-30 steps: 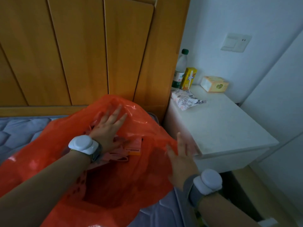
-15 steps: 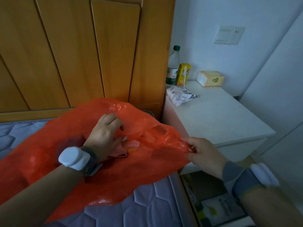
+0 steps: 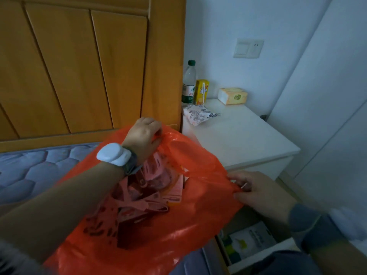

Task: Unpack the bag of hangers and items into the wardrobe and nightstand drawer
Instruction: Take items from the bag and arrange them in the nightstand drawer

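Head view: a thin, glossy orange plastic bag [image 3: 198, 215] lies on the quilted blue mattress [image 3: 29, 171], its mouth pulled wide between two hands. The left hand [image 3: 142, 135] grips the far edge of the mouth with curled fingers; the right hand [image 3: 258, 191] pinches the near-right handle, the film bunched between thumb and fingers. Both hands hold the bag, neither its contents.

The pink hangers [image 3: 137, 201] lie inside as a loose tangle just below the left wrist. They look like flat, pierced plastic, and their long axis runs slantwise from the far right, under the left hand, down towards the near left. An orange printed card [image 3: 175, 190] sits against them on the right. By my reading the left hand is the nearer one — it would only need to let go of the rim and drop straight down — while the right is well apart from them across the mouth.

Beside the bed stands the white, matt nightstand [image 3: 248, 139], and its drawer [image 3: 258, 255] is open under the right forearm, with a white packet in it. At the back of its top are a clear water bottle [image 3: 188, 84], a yellow carton [image 3: 202, 92] touching it, a tissue box [image 3: 232, 95] and a crumpled printed wrapper [image 3: 198, 115]. No wardrobe can be made out — only warm wooden panelling [image 3: 79, 66] behind the bed.
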Tool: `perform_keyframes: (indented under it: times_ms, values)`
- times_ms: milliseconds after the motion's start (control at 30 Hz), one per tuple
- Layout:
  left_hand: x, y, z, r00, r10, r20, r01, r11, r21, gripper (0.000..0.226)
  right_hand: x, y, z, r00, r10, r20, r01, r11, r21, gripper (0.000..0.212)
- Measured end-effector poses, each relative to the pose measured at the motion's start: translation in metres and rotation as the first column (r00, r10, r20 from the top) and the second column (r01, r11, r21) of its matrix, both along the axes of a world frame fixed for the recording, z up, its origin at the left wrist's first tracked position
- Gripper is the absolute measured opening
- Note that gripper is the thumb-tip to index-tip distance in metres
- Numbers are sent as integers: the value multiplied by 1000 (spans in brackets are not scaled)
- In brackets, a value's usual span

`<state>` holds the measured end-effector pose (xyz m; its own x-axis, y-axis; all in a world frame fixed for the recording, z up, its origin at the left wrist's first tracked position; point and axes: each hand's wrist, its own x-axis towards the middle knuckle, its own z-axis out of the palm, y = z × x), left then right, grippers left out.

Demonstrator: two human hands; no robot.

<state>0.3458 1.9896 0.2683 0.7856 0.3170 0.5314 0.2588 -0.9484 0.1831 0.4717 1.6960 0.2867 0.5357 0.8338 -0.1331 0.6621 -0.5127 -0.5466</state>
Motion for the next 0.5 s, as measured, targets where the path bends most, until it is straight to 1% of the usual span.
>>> perform_keyframes:
  times_ms: [33, 100, 133, 167, 200, 233, 267, 300, 333, 367, 400, 433, 500]
  values:
    - [8, 3, -6, 1000, 20, -23, -21, 999, -50, 11, -7, 4, -4, 999, -35, 30, 34, 999, 42, 47]
    - [20, 12, -21, 996, 36, -77, -45, 991, -124, 15, -24, 16, -8, 983, -138, 118, 111, 971, 212, 35]
    - [24, 17, -29, 995, 30, -98, -44, 989, -138, 16, -31, 23, -11, 962, -156, 225, 82, 948, 308, 30]
    - [27, 22, -35, 993, 21, -113, -38, 989, -145, 15, -37, 31, -14, 933, -127, 336, -1, 935, 354, 26]
    - [30, 26, -40, 993, 14, -120, -32, 989, -147, 13, -43, 39, -17, 905, -46, 423, -124, 922, 366, 25]
    - [32, 32, -44, 991, 9, -132, -29, 988, -152, 11, -45, 48, -24, 878, 68, 474, -249, 911, 329, 23]
    - [33, 38, -48, 989, 1, -150, -24, 988, -149, 13, -46, 57, -30, 844, 201, 497, -357, 902, 243, 21]
    - [33, 43, -53, 985, -14, -171, -11, 989, -148, 19, -46, 66, -37, 806, 322, 497, -433, 893, 125, 24]
    - [33, 49, -59, 980, -38, -195, 11, 990, -140, 27, -43, 75, -46, 772, 408, 487, -470, 883, 4, 35]
    - [34, 53, -63, 973, -68, -221, 41, 992, -121, 35, -37, 84, -55, 762, 458, 458, -454, 882, -126, 46]
    - [35, 57, -66, 963, -86, -254, 63, 993, -98, 43, -30, 90, -62, 781, 468, 413, -400, 884, -244, 56]
    - [36, 60, -70, 948, -79, -309, 56, 995, -84, 49, -20, 97, -69, 815, 446, 370, -337, 884, -324, 62]
    - [37, 68, -81, 881, -7, -473, -23, 998, -58, 57, -4, 107, -82, 855, 412, 316, -270, 873, -407, 68]
